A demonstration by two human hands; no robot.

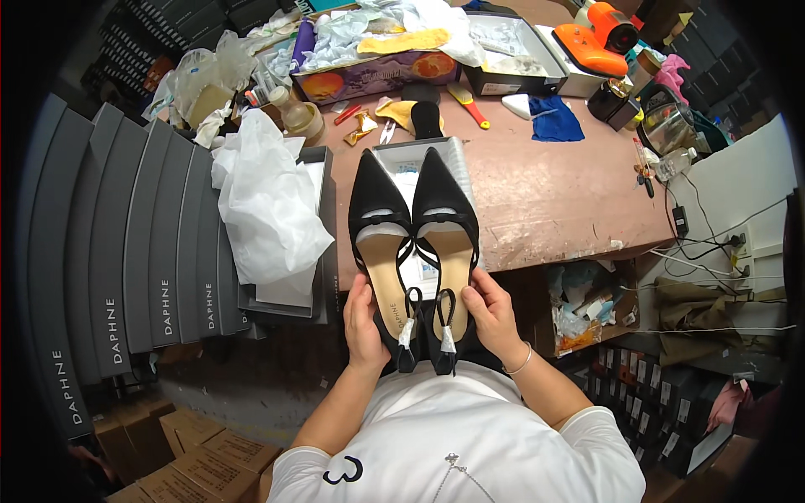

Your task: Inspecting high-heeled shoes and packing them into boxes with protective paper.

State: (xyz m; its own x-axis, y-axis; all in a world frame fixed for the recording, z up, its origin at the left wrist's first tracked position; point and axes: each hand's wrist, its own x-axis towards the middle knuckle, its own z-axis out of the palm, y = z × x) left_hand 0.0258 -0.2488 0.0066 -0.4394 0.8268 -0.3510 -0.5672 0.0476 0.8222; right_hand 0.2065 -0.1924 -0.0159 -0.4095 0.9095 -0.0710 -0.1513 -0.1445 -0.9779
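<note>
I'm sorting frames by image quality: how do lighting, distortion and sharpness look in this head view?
Head view: even indoor light, soft shadows; the black shoes between left hand and right hand are sharp; fisheye bends the grey boxes at left; corners go black; faint sheen on the table.

left hand (362,323) and right hand (493,314) hold two black pointed shoes (413,243) side by side.

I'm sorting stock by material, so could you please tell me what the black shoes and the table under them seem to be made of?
The black shoes look like suede or a matte fabric: the uppers give no shine. Their insoles are tan and smooth, possibly leather or imitation. The table looks like reddish-brown painted wood or board, with a scuffed, worn surface.
</note>
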